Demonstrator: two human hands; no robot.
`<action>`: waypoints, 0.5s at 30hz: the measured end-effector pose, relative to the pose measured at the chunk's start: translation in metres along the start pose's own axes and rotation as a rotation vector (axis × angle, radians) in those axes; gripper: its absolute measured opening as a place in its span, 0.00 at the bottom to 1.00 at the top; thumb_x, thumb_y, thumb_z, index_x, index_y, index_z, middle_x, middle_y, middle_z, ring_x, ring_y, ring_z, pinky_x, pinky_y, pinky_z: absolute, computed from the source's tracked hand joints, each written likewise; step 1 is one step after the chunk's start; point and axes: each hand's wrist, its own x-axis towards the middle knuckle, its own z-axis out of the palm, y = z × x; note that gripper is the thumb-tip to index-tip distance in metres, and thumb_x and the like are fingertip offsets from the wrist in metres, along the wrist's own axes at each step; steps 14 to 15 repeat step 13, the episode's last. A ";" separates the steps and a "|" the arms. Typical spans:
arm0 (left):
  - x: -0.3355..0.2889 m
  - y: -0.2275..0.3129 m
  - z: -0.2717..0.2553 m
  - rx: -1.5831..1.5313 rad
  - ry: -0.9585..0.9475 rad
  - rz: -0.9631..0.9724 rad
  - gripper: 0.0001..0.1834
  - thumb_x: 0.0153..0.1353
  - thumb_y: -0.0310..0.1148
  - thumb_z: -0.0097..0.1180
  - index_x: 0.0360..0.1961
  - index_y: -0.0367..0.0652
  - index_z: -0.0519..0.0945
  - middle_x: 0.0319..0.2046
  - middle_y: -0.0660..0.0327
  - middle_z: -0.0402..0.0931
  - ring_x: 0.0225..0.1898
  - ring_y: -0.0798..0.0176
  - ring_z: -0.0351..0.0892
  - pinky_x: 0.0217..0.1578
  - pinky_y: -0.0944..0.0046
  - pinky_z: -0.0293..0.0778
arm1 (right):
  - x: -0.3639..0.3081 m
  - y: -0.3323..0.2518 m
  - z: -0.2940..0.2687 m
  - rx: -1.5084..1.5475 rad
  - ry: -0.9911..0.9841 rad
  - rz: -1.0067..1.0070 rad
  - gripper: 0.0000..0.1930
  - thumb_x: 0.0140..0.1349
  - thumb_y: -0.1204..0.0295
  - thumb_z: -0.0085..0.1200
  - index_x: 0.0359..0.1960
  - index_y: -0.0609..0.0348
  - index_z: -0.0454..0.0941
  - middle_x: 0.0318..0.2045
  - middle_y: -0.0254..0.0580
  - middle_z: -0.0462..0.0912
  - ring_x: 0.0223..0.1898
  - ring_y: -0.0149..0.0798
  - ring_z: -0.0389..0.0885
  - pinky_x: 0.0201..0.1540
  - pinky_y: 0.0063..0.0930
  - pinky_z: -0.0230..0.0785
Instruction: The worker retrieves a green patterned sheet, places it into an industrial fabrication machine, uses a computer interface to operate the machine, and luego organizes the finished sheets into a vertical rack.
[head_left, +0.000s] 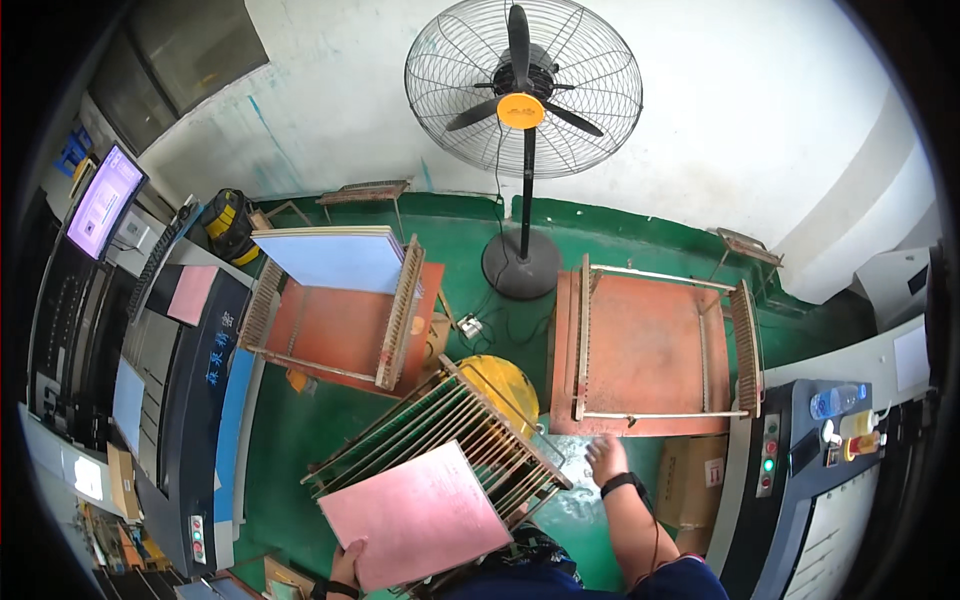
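My left hand [346, 566] grips the lower left corner of a flat pink board [418, 512], thumb on its face. Tilted, the board lies over the near side of a slotted metal rack [440, 418] and covers part of it. Under the rack's far side shows a round yellow top [508, 390]. Out past the rack's right end is my right hand [606, 461], with a dark band at the wrist. Its fingers are loosely apart and I see nothing in them.
A rack of pale blue boards [335, 262] stands on a reddish-brown surface at left; another rack [655, 345] stands right. Beyond is a large floor fan [524, 110] with cables. Machines with button panels [197, 540] flank both sides. A cardboard box [690, 485] sits right.
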 end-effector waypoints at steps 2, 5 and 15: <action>-0.008 0.000 0.007 -0.041 0.015 -0.018 0.35 0.54 0.37 0.65 0.59 0.35 0.63 0.50 0.53 0.74 0.47 0.53 0.77 0.47 0.54 0.77 | 0.013 -0.026 -0.021 0.227 -0.094 -0.069 0.36 0.63 0.46 0.48 0.64 0.60 0.59 0.67 0.44 0.60 0.68 0.45 0.58 0.69 0.37 0.47; -0.016 0.008 0.022 -0.035 0.067 -0.061 0.36 0.54 0.38 0.66 0.60 0.36 0.63 0.50 0.52 0.74 0.47 0.52 0.77 0.47 0.54 0.77 | 0.051 -0.049 -0.021 0.419 -0.049 -0.135 0.25 0.60 0.48 0.54 0.47 0.56 0.70 0.50 0.38 0.71 0.56 0.42 0.68 0.66 0.36 0.53; -0.002 -0.007 -0.006 0.037 0.032 -0.027 0.40 0.54 0.42 0.67 0.63 0.40 0.60 0.51 0.51 0.73 0.51 0.51 0.75 0.52 0.49 0.74 | 0.083 -0.064 -0.013 0.439 -0.058 -0.195 0.17 0.57 0.56 0.60 0.29 0.55 0.71 0.25 0.36 0.72 0.39 0.39 0.72 0.53 0.35 0.66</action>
